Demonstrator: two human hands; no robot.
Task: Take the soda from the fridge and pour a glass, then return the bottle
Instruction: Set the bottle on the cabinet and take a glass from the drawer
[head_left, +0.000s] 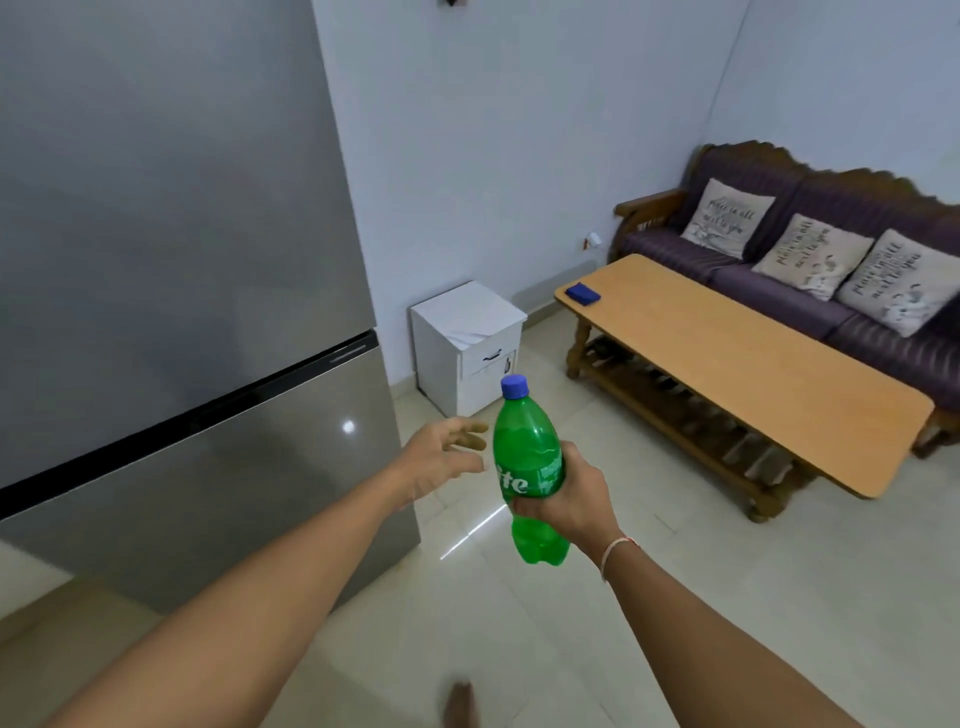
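A green soda bottle (529, 447) with a blue cap stands upright in the air at the centre of the head view. My right hand (571, 499) grips it round the lower middle, over the label. My left hand (441, 462) hovers just left of the bottle with its fingers spread and relaxed, holding nothing. The grey two-door fridge (171, 291) fills the left side, both doors closed. No glass is visible.
A small white cabinet (467, 343) stands against the wall beyond the fridge. A long wooden coffee table (737, 374) with a blue object (583, 292) on it stands at right, before a purple sofa (810, 270) with three cushions. The floor is pale tile.
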